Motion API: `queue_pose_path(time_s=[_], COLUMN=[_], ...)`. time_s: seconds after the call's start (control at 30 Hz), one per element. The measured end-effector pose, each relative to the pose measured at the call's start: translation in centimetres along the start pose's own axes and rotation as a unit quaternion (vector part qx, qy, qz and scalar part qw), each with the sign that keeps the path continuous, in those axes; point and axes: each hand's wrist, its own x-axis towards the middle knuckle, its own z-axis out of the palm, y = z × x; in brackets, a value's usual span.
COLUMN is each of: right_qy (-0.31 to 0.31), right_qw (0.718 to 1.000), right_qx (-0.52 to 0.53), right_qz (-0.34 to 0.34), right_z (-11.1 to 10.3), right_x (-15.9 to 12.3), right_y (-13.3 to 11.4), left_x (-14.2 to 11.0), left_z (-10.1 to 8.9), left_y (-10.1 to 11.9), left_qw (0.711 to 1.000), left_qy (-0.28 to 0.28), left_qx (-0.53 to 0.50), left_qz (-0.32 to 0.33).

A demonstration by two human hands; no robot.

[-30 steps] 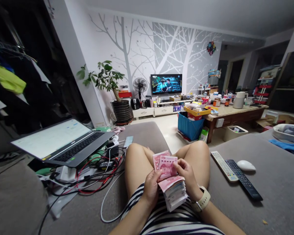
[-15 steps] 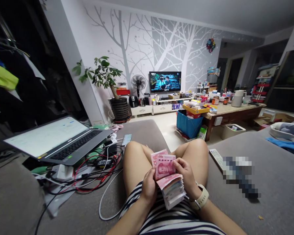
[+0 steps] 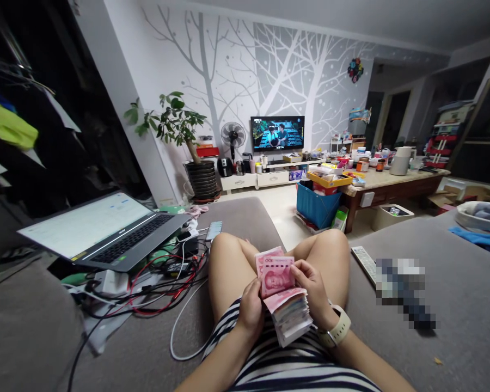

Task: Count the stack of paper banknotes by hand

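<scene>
A thick wad of banknotes [image 3: 291, 316] is held over my lap, folded so that its edges fan out toward me. Pink 100 notes [image 3: 276, 275] stand up from its far side, the front one showing a portrait. My left hand [image 3: 251, 307] grips the wad along its left side, with the thumb on the pink notes. At their upper right edge, my right hand [image 3: 312, 286] pinches the front note between thumb and fingers. The right wrist wears a pale watch [image 3: 338, 328]. Part of the wad behind the hands is hidden.
On the grey sofa at left lie an open laptop [image 3: 106, 228], tangled cables [image 3: 179, 277] and a phone [image 3: 214, 231]. A white remote [image 3: 364, 262] and a blurred-out dark object lie at right. Beyond stand a blue bin [image 3: 316, 206] and a cluttered table [image 3: 375, 182].
The view has shifted slightly, so everything sits a little to the right. My right hand still pinches the front pink note, which now stands slightly apart from the one behind.
</scene>
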Motion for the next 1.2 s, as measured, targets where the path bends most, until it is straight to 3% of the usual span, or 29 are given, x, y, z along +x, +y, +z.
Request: queue_pose_path(time_s=[0.3,0.53,0.77,0.97,1.2], right_qy=[-0.012,-0.02,0.032,0.004,-0.001], right_qw=[1.0,1.0,0.999,1.0,1.0], right_qx=[-0.002,0.0,-0.025,-0.023,-0.01], right_qz=[-0.011,-0.002,-0.029,-0.011,-0.013], right_z=[-0.2,-0.2,-0.3,-0.3,-0.3], right_x=[0.1,0.2,0.7,0.7,0.4], right_y=[0.2,0.5,0.6,0.8,0.3], left_x=[0.0,-0.1,-0.8,-0.8,0.2], left_z=[-0.3,0.2,0.9,0.9,0.0], left_y=[-0.1,0.3,1.4,1.4,0.1], left_qw=[1.0,0.998,0.996,0.995,1.0], left_qy=[0.003,-0.048,-0.067,-0.074,-0.011], left_qx=[0.016,-0.028,-0.04,-0.036,-0.02], left_qz=[0.013,-0.014,-0.053,-0.062,-0.005])
